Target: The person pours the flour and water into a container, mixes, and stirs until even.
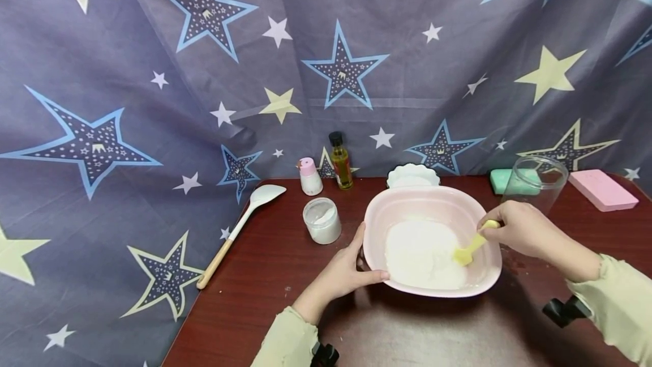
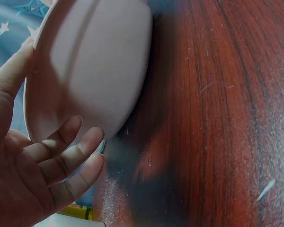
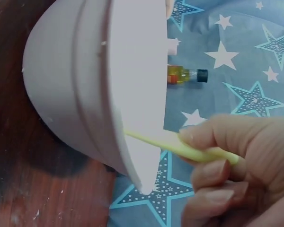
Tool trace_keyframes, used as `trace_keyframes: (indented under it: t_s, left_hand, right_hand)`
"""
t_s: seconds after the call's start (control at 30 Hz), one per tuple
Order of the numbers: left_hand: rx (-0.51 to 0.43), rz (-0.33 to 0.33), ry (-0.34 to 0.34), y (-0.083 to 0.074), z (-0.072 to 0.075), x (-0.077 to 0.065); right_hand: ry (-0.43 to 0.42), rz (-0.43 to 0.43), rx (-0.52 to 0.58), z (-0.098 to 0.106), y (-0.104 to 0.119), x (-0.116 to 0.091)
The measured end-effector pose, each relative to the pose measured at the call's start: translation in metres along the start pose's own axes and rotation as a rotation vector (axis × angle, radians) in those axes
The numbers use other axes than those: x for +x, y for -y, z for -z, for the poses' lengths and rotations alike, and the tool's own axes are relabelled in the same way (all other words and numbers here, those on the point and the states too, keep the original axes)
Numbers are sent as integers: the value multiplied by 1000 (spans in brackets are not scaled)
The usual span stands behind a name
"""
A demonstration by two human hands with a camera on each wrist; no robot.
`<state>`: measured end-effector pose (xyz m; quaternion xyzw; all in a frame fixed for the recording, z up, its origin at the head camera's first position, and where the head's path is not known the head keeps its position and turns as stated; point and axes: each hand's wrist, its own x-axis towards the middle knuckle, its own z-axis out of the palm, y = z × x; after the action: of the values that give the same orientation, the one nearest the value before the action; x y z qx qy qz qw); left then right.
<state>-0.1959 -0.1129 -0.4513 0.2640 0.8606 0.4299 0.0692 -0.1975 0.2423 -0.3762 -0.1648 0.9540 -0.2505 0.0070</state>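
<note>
A pink plastic basin (image 1: 374, 225) with white powder (image 1: 425, 251) in its bottom is over the near right part of the table. At its near left corner my left hand (image 1: 343, 271) holds it, thumb at the rim and the other fingers against the outer wall, as the left wrist view shows. My right hand (image 1: 519, 228) pinches a small yellow spatula (image 1: 475, 245) by its handle, over the basin's right rim. The spatula's broad head dips to the powder's right side. In the right wrist view the basin wall (image 3: 71, 90) hides that head.
Left of the basin stands a jar of white powder (image 1: 322, 222), with a pink-capped shaker (image 1: 309, 177) and an oil bottle (image 1: 342, 163) behind. A white ladle (image 1: 239, 228) lies farther left. Behind are a scalloped white dish (image 1: 412, 174), clear container (image 1: 535, 186), green block (image 1: 501, 180) and pink block (image 1: 603, 190).
</note>
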Motion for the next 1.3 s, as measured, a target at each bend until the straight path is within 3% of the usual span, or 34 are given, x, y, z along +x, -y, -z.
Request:
trace_keyframes:
  t_s: [0.23, 0.47, 0.93, 1.3]
  left_hand:
    - [-5, 1, 3, -1, 0, -1]
    - [-6, 7, 2, 0, 0, -1]
    - [0, 16, 3, 1, 0, -1]
    - [10, 7, -8, 0, -1, -1]
  right_hand:
    - [129, 88, 64, -2, 2, -3]
    - [139, 153, 139, -14, 8, -1]
    - [41, 243, 322, -50, 31, 9]
    - [-60, 257, 299, -64, 44, 23]
